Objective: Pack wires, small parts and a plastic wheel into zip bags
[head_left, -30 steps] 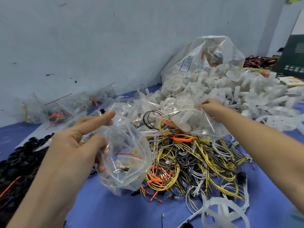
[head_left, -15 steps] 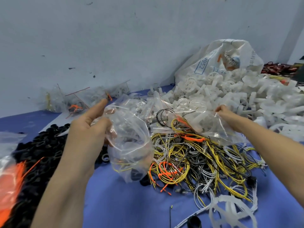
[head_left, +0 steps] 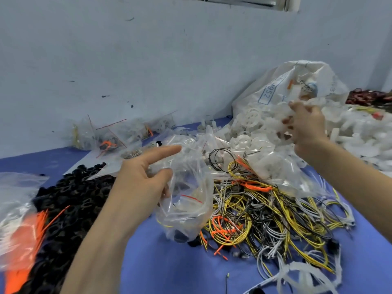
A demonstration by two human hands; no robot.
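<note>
Fingers of the left hand [head_left: 140,183] pinch the mouth of a clear zip bag [head_left: 186,200], thumb against its near side and index finger extended straight above it; the bag hangs over the blue table [head_left: 169,272] near the middle and holds a few wires and a dark part. Fingers of the right hand [head_left: 307,126] curl around a white plastic wheel [head_left: 282,115], blurred, raised above the heap of white wheels [head_left: 360,136] toward the far right edge. Yellow, black, white and orange wires [head_left: 265,213] lie tangled at centre. Black parts [head_left: 70,200] are piled at the left edge, filled bags [head_left: 110,134] along the far edge.
</note>
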